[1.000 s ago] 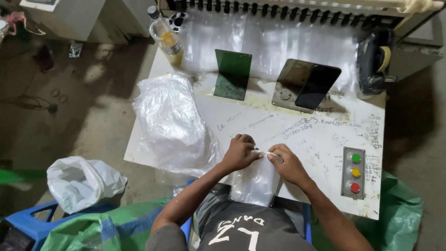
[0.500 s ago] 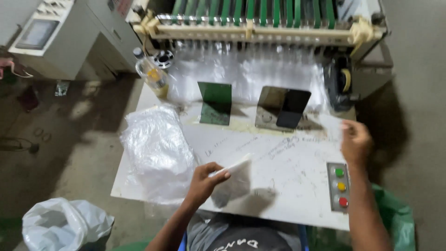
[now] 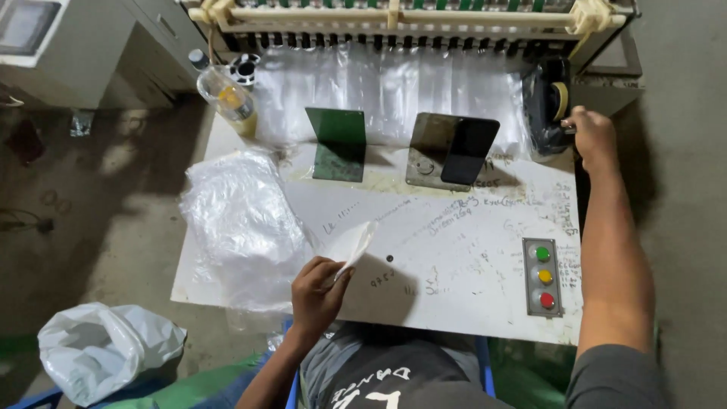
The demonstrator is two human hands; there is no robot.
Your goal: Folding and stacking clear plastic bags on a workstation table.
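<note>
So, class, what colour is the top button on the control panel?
Green top button, head view.

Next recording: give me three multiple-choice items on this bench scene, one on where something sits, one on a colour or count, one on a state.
1. Where is the button box on the table?
A. near its right edge
B. at its left edge
C. behind the green plate

2. How many round buttons does the box show?
A. two
B. three
C. five

3. What is the left hand doing?
A. lying flat and empty
B. holding a thin stack of clear bags
C. pressing a button

Answers:
1 A, the box sits near the table's right edge, beside the right forearm.
2 B, green, yellow and red.
3 B, the fingers pinch the stack's lower end; the right hand is up at the tape holder.
</note>
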